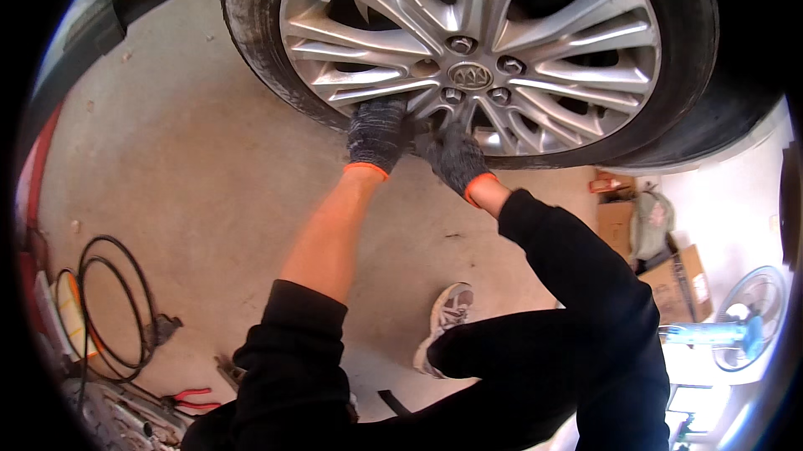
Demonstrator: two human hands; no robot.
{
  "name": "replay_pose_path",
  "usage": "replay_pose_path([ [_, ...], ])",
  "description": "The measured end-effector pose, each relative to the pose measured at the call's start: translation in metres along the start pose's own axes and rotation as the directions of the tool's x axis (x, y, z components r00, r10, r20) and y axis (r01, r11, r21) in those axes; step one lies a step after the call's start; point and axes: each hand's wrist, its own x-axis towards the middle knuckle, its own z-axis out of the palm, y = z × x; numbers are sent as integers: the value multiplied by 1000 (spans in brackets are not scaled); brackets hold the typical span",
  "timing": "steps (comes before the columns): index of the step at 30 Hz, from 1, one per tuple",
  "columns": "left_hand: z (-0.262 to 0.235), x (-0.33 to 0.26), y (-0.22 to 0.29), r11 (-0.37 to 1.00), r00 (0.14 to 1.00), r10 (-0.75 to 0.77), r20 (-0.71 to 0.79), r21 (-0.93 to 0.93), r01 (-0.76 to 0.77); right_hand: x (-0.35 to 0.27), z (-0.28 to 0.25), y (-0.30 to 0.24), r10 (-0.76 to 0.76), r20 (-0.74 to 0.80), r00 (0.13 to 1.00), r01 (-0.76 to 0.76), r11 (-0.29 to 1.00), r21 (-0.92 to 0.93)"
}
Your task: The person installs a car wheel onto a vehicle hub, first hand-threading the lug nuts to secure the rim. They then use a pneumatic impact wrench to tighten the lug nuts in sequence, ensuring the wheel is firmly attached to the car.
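A car wheel (544, 137) with silver multi-spoke rim and black tyre fills the top of the view. Around its centre cap (471, 76) sit several lug nuts (462, 45); an open bolt hole (425, 67) shows to the left. My left hand (376, 133), in a dark grey glove with orange cuff, is closed on the wheel's lower left, its fingertips hidden among the spokes. Beside it, my right hand (458, 154), gloved alike, is raised to the lower spokes just under the hub. Motion smears its fingers, so whether they hold anything cannot be made out.
At the lower left lie a coiled black hose (113, 309) and red-handled pliers (194, 398) near other tools. Cardboard boxes (673, 284) and a blue standing fan (744, 330) are at the right. My shoe (447, 317) rests on the concrete floor (192, 200); car bodywork borders the upper left.
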Motion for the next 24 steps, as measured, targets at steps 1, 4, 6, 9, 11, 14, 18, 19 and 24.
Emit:
replay_pose_path([
  [1, 1, 1, 1, 999, 998, 14, -63, 31, -12, 8, 16, -4, 65, -65, 996, -58, 992, 108],
  [4, -1, 2, 6, 991, 993, 15, -113, 133, 0, 20, 39, -9, 198, -65, 978, -145, 870, 472],
  [6, -6, 1, 12, 978, 989, -123, 82, 178, 107, 28, 40, -12, 220, 278, 935, -350, 449, 822],
  [9, -17, -1, 24, 966, 991, -114, 67, 239, 95, 31, 37, -15, 314, 271, 910, -399, 488, 776],
  [11, -20, 0, 29, 950, 951, -246, 188, 244, 197, 35, 40, -16, 257, 170, 951, -290, 561, 776],
  [14, -15, 6, 26, 951, 915, -304, 267, 146, 274, 45, 52, -15, 24, 197, 980, -192, 358, 914],
  [18, -10, 14, 9, 993, 928, -89, 362, -45, 112, 58, 57, -12, 58, 186, 981, -184, 602, 777],
  [19, -18, 13, 3, 999, 918, 31, 395, 26, -45, 59, 58, -14, 23, 140, 990, -121, 644, 755],
  [24, -67, 2, 25, 884, 886, -435, 161, -114, 454, 62, 64, -14, 68, 234, 970, -233, 537, 811],
])
